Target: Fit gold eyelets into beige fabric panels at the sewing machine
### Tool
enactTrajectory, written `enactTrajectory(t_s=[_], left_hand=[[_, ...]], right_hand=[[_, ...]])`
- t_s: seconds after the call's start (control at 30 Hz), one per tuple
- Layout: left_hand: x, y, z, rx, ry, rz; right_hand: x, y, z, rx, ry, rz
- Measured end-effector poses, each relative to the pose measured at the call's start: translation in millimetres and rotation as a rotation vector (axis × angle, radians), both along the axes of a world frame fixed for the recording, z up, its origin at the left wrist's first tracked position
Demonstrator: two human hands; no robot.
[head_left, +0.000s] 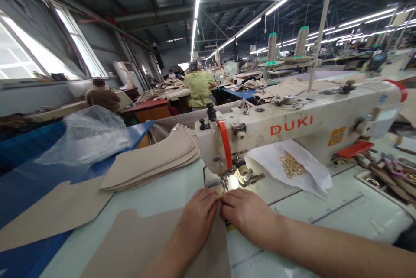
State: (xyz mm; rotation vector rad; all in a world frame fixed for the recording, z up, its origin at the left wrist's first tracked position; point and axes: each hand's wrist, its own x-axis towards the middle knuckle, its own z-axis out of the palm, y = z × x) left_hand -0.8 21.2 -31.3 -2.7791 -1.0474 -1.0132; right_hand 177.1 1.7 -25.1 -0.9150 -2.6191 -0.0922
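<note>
My left hand (199, 217) and my right hand (248, 215) lie side by side on a beige cut piece (136, 243), fingers curled and pressed on its far edge just in front of the presser foot (227, 179) of a white DUKI sewing machine (292, 126). Both hands pinch or press the piece's edge where they meet. The needle area is lit by a small lamp.
A stack of beige cut pieces (152, 161) lies left of the machine, another flat piece (55, 213) over a blue surface. A white sheet with gold metal rings (292, 165) sits under the machine arm. A clear plastic bag (87, 137) lies at left. Other people sit at tables behind.
</note>
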Motion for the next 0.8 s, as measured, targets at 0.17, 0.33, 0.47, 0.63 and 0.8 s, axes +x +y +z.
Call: enactTrajectory(t_s=[0.17,0.33,0.47,0.63,0.8], left_hand=[[9.7,4.5,-3.1,0.039,0.0,0.007],[21.6,12.3,-4.1,0.03,0.017,0.04],[23.6,15.1,-3.9,0.018,0.011,0.061],[23.4,17.0,-1.9,-0.005,0.01,0.096],[23.2,20.5,-1.5,-0.035,-0.011,0.116]], right_hand=[[9.5,7.0,3.7,0.043,-0.063,0.026],[21.4,15.2,1.7,0.055,-0.085,0.032],[23.5,18.1,1.1,0.019,-0.07,0.032],[23.9,20.7,2.5,-0.026,-0.034,0.032],[25.3,23.3,3.8,-0.052,-0.038,0.016]])
